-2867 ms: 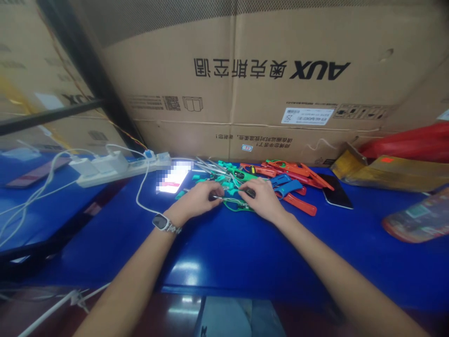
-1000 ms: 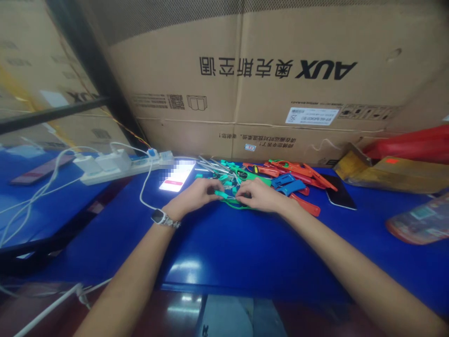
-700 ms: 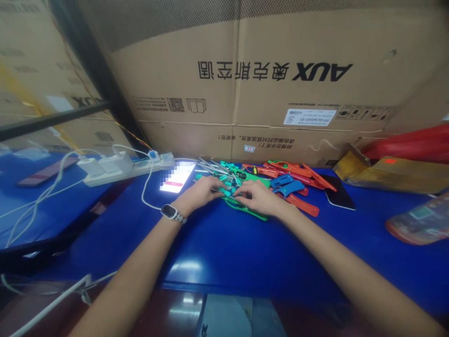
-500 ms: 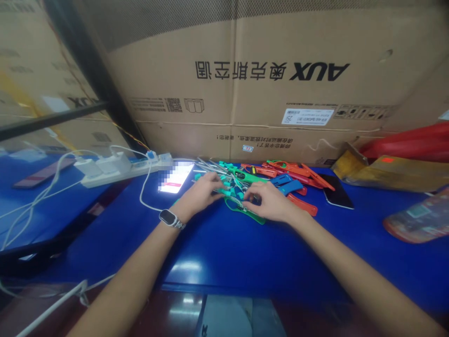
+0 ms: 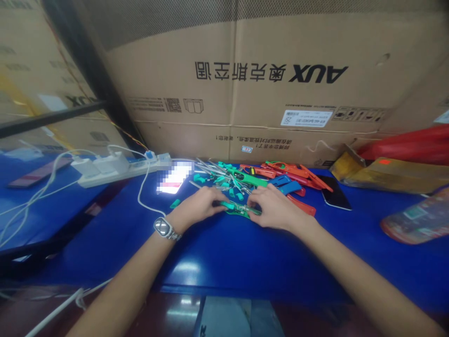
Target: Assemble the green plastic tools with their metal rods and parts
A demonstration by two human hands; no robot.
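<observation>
On the blue table, a small teal plastic piece (image 5: 228, 205) is pinched between the thumb and fingers of my left hand (image 5: 196, 206). The piece lies against a green plastic casing (image 5: 242, 213), with thin metal parts between the hands. My right hand (image 5: 271, 206) has its fingers closed at the casing's right end; its fingertips are partly hidden. Just behind the hands is a heap of teal pieces (image 5: 236, 193), thin metal rods (image 5: 210, 166) and wires. A second green casing (image 5: 250, 179) rests on that heap.
Orange and red casings (image 5: 303, 175) and a blue one (image 5: 286, 184) lie right of the heap, near a dark phone (image 5: 336, 192). A lit phone (image 5: 177, 178) and a white power strip (image 5: 122, 171) are left. A cardboard box (image 5: 224, 117) stands behind; a bottle (image 5: 417, 220) lies right.
Both hands have come out of the heap toward me, onto the front green casing. The left hand now has a teal piece at that casing, and a loose teal piece shows beside the left wrist.
</observation>
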